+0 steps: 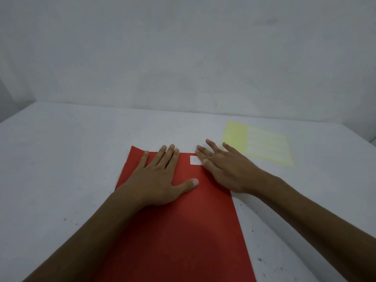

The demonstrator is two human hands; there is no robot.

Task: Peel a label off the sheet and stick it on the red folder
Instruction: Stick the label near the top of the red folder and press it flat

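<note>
label (195, 160) on red folder (179, 220), near its far edge | left hand (160, 180) flat, splayed, gripping nothing, just left of label | right hand (223, 169) flat, fingertips on label's right edge, holding nothing | sheet (262, 144) right of folder on bench (61, 159) | risk: uneven pressing could crease label or leave an edge lifted

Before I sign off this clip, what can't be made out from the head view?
- Label: its right edge is hidden under the right hand's fingers; the faint mark on it is too small to be sure of.
- Label sheet: washed out and blurred, so individual labels can't be counted.
- Red folder: near end cut off by the bottom edge; left hand covers part of its top.
</note>
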